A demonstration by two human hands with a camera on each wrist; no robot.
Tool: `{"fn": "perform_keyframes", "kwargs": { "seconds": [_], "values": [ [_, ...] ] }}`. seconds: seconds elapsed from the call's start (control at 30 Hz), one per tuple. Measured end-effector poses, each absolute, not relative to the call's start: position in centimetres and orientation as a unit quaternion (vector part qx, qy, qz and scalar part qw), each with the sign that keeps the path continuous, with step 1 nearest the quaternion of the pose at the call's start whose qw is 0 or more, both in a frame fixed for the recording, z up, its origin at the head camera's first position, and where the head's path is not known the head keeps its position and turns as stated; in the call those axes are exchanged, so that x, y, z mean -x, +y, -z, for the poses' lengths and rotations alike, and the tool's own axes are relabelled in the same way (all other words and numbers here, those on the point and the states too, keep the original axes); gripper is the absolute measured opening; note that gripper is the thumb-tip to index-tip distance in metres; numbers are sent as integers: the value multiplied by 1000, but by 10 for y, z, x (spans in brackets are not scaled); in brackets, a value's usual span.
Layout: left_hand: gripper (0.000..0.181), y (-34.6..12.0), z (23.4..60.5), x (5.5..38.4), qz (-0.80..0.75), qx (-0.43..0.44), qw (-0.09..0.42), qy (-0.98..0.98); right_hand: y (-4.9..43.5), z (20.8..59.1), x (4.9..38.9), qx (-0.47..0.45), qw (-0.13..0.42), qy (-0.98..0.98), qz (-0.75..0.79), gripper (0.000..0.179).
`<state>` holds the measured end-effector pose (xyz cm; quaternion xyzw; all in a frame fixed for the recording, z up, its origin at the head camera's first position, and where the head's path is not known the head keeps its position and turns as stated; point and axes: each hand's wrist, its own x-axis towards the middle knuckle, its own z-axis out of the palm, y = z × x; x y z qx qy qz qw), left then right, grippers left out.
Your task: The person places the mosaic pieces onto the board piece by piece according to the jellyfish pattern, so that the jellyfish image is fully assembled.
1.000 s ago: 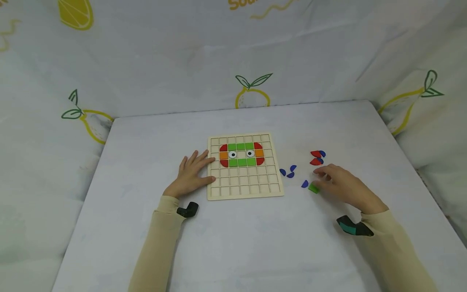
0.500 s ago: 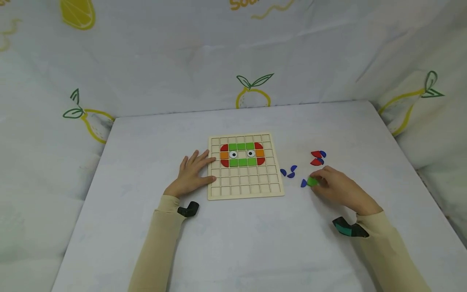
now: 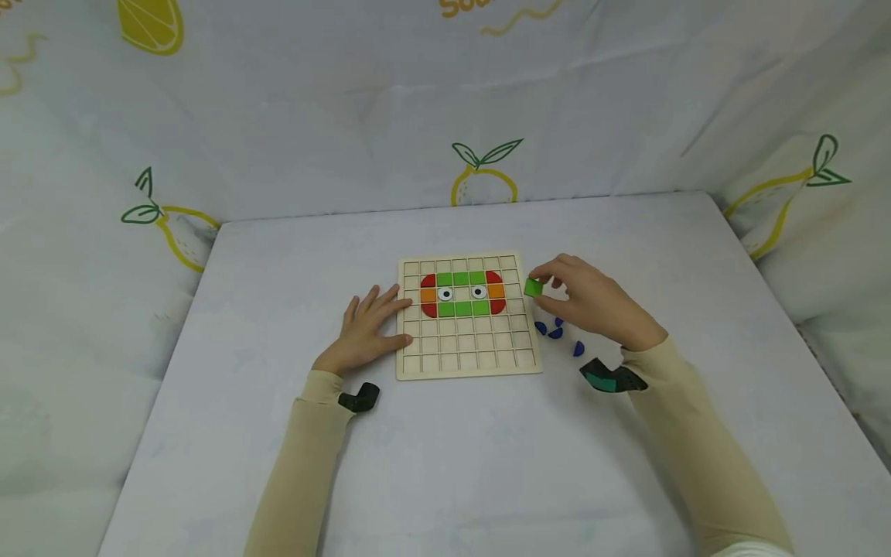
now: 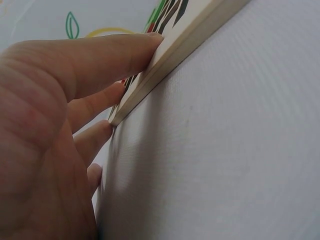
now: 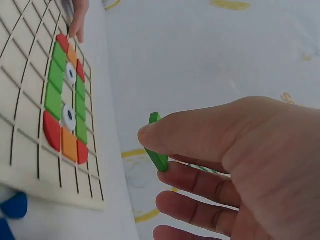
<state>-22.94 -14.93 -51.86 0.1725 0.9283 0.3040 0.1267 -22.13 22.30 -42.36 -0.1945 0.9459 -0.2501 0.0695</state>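
A wooden grid board (image 3: pixel 468 348) lies on the white table, its middle rows filled with green, red and orange tiles and two eye discs. My left hand (image 3: pixel 365 333) rests at the board's left edge, thumb and fingertips touching the rim, fingers spread. The left wrist view shows the thumb on the board's frame (image 4: pixel 175 52). Just off the board's right edge, my right hand (image 3: pixel 592 302) pinches a green square tile (image 3: pixel 533 288) between thumb and index finger. In the right wrist view, that green tile (image 5: pixel 159 159) is seen edge-on, raised above the table.
Several blue half-round pieces (image 3: pixel 555 333) lie right of the board, below my right hand. The red pieces farther right are hidden behind that hand. A white cloth wall with lemon prints (image 3: pixel 483 186) rises behind the table.
My right hand picked up the green tile from among the blue pieces and carried it left and up toward the board's right edge. My left hand stays in place.
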Motion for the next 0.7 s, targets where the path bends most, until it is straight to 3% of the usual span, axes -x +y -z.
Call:
{"fn": "perform_keyframes", "kwargs": {
  "seconds": [0.33, 0.7],
  "values": [
    [68, -149, 521, 230, -312, -173, 124, 926, 186, 422, 245, 247, 60, 914, 317, 34],
    [68, -149, 518, 228, -305, -176, 125, 928, 167, 445, 249, 265, 89, 913, 298, 36]
  ]
}}
